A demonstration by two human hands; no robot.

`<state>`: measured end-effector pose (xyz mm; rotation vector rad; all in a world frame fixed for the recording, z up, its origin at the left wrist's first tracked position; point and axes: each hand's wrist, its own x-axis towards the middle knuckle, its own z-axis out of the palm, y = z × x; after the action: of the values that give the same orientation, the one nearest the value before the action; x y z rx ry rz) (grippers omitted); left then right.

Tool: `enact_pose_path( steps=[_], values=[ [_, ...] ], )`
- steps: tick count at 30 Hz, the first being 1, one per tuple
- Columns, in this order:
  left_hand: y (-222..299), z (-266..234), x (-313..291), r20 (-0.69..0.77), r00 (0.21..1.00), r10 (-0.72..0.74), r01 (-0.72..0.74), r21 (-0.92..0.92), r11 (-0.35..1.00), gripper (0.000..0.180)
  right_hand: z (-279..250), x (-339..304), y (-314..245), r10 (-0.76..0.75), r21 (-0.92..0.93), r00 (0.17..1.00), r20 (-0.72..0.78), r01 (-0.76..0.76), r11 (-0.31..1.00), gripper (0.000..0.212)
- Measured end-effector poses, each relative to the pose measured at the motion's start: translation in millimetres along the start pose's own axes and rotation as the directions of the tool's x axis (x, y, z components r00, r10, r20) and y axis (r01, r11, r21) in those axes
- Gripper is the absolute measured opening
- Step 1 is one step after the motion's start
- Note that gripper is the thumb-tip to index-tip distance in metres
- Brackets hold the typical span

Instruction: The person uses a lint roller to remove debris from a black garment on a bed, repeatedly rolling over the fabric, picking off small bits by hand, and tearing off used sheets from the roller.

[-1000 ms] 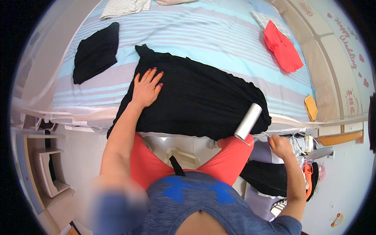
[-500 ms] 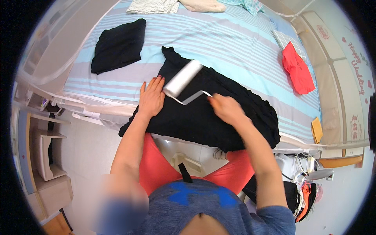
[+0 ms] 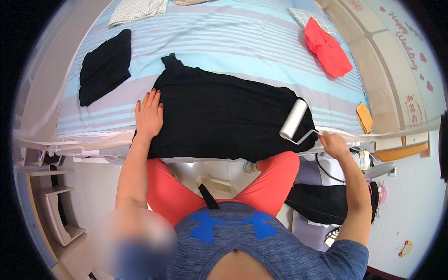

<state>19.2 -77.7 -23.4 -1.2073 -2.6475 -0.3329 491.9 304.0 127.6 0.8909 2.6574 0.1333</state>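
A black garment [image 3: 214,112] lies spread along the near edge of the bed, its lower side hanging over the edge. My left hand [image 3: 149,115] rests flat on its left end, fingers stretched out. In my right hand [image 3: 333,143], closed around the handle end, is a lint roller [image 3: 294,119] with a white cylinder and a bent metal arm. The cylinder lies on the right end of the garment. Most of the handle is hidden inside my fist.
Striped bedding [image 3: 224,42] covers the bed. A folded black cloth [image 3: 105,67] lies at the left, a red cloth [image 3: 326,49] at the far right, a yellow cloth [image 3: 364,117] at the right edge. A plastic stool [image 3: 215,183] stands below, between my legs.
My right hand has drawn the lint roller to the right, from the garment's left part to its right end. My left hand stays on the garment's left end. The view has shifted.
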Motion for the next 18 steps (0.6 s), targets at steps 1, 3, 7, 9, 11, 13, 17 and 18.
enact_pose_path(
  steps=[1, 3, 7, 9, 11, 13, 17, 18],
  values=[
    [-4, -1, 1, 0.014, 1.0, -0.007, 0.008, -0.01, 1.0, 0.047, -3, -18, 18, 0.053, -0.033, 0.998, 0.019, -0.052, 0.998, 0.035],
    [-1, -7, 4, 0.032, 0.999, -0.004, 0.004, -0.02, 1.0, 0.047, -7, -58, 47, 0.146, -0.085, 0.989, -0.033, -0.148, 0.985, 0.036],
    [14, -19, 13, 0.098, 0.989, -0.107, 0.111, -0.036, 0.993, 0.046, -9, -94, 41, 0.114, 0.107, 0.946, -0.303, -0.086, 0.991, 0.025],
    [55, -28, 22, -0.119, 0.989, 0.083, -0.09, -0.054, 0.994, 0.046, -7, -77, -5, 0.095, 0.357, 0.946, -0.31, 0.024, 0.934, 0.018],
    [79, -28, 26, -0.074, 0.977, 0.199, -0.202, -0.044, 0.978, 0.048, -12, -35, -87, -0.048, 0.367, 0.958, -0.282, 0.155, 0.917, 0.019],
    [77, 0, 17, 0.003, 0.987, 0.16, -0.16, 0.07, 0.985, 0.05, -6, 11, -160, -0.336, 0.333, 0.854, -0.396, 0.475, 0.815, 0.029],
    [86, 9, 22, 0.078, 0.985, 0.157, -0.161, 0.044, 0.986, 0.051, 29, 54, -184, -0.368, 0.345, 0.901, -0.229, 0.428, 0.835, 0.035],
    [84, 7, 20, 0.076, 0.985, 0.158, -0.162, 0.048, 0.986, 0.051, 28, 50, -167, -0.33, 0.331, 0.928, -0.174, 0.37, 0.868, 0.036]
  ],
)
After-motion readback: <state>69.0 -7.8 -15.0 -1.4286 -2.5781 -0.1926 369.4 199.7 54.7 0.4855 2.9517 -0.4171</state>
